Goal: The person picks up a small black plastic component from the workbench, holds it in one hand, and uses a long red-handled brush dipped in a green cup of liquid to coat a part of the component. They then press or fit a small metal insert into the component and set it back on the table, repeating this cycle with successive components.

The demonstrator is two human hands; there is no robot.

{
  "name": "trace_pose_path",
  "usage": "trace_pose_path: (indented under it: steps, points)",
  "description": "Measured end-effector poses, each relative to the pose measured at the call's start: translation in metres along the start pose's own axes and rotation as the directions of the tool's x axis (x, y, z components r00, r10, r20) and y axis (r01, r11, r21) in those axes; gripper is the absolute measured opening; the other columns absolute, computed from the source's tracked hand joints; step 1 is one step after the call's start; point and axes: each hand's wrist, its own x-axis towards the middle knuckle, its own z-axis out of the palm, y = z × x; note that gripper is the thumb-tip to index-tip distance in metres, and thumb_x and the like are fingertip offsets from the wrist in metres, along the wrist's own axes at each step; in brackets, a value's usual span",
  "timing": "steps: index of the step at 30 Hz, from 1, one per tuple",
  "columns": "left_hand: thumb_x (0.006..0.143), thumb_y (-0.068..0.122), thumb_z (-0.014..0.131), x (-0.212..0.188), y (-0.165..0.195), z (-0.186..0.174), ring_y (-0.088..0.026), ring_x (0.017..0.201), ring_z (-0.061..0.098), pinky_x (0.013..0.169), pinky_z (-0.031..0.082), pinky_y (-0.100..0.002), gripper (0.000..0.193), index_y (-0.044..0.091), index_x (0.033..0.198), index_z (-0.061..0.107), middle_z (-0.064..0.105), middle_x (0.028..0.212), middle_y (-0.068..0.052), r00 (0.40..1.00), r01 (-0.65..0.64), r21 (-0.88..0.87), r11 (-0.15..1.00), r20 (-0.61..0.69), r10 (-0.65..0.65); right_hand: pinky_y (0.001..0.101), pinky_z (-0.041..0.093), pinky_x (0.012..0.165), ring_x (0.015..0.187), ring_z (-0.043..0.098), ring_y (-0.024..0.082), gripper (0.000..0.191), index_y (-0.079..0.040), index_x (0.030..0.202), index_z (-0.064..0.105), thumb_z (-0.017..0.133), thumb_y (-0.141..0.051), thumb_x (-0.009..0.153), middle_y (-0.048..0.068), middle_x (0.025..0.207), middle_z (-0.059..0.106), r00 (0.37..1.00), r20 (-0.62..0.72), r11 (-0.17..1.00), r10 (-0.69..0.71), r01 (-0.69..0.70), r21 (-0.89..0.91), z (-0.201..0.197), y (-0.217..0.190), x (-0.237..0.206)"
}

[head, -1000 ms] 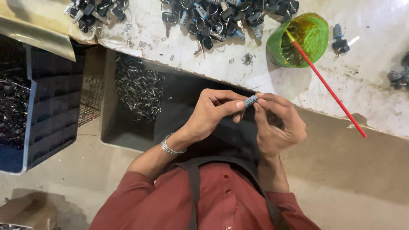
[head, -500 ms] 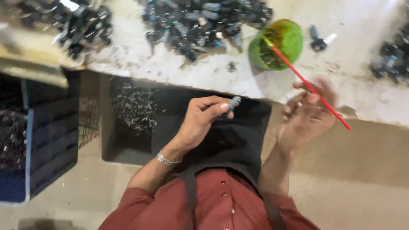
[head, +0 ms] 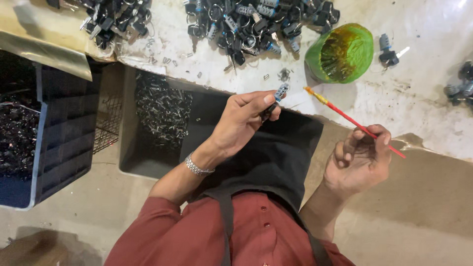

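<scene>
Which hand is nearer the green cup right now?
Left. The left hand holds a small lock part just below-left of the green cup; the right hand sits lower, holding a red brush.

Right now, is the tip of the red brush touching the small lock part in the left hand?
Apart. The head view shows bare white table between the red brush tip and the small lock part pinched in the left hand; the right hand holds the brush.
</scene>
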Motion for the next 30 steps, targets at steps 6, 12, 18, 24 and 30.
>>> trace_pose_path:
  steps: [6,12,18,24,30]
  points:
    - [0.102,0.016,0.070,-0.002,0.002,0.004,-0.012,0.090,0.067,0.087,0.054,-0.031,0.028,-0.006,0.120,0.072,0.073,0.098,-0.007,1.000,0.003,-0.054,0.999,0.021,-0.002,0.0230,0.028,0.040,0.049,0.041,0.012,0.028,-0.004,0.109,0.061,0.062,-0.031,0.112,0.012,0.086,0.065,0.994,0.049,0.974,-0.100,0.108,-0.201,0.007,0.007,-0.006]
    - [0.104,0.016,0.070,-0.007,0.002,-0.001,-0.012,0.089,0.066,0.086,0.053,-0.031,0.026,-0.006,0.117,0.073,0.073,0.094,-0.008,0.999,-0.003,-0.056,0.998,0.049,0.005,0.0218,0.029,0.039,0.047,0.042,0.011,0.030,-0.002,0.110,0.061,0.062,-0.032,0.112,0.012,0.084,0.064,0.967,0.023,0.949,-0.254,0.254,-0.188,0.016,0.007,-0.010]
    - [0.105,0.016,0.071,-0.008,0.002,0.002,-0.014,0.091,0.066,0.086,0.053,-0.032,0.025,-0.007,0.115,0.072,0.070,0.091,-0.006,0.995,0.053,-0.094,0.994,0.088,-0.044,0.0244,0.031,0.041,0.055,0.052,0.015,0.028,-0.001,0.108,0.062,0.064,-0.028,0.109,0.012,0.087,0.066,0.943,-0.100,0.931,-0.316,0.289,-0.222,0.022,0.012,0.000]
    - [0.094,0.012,0.067,-0.076,0.076,-0.032,-0.015,0.089,0.073,0.084,0.057,-0.028,0.021,0.002,0.109,0.076,0.077,0.092,-0.003,0.935,0.014,0.827,0.563,-0.210,0.286,0.0231,0.032,0.040,0.049,0.049,0.013,0.035,0.002,0.107,0.059,0.065,-0.032,0.111,0.018,0.089,0.067,0.844,0.030,0.778,-0.535,0.507,-0.371,0.025,0.004,0.024]
    - [0.092,0.005,0.073,-0.087,0.088,-0.051,-0.028,0.100,0.069,0.092,0.053,-0.043,0.021,0.008,0.113,0.075,0.074,0.105,-0.007,0.672,0.045,0.796,-0.603,0.423,0.609,0.0223,0.044,0.050,0.076,0.070,0.017,0.024,0.003,0.119,0.064,0.063,-0.021,0.115,0.016,0.106,0.070,0.880,0.316,0.646,-0.354,0.475,-0.598,0.045,0.025,0.031]
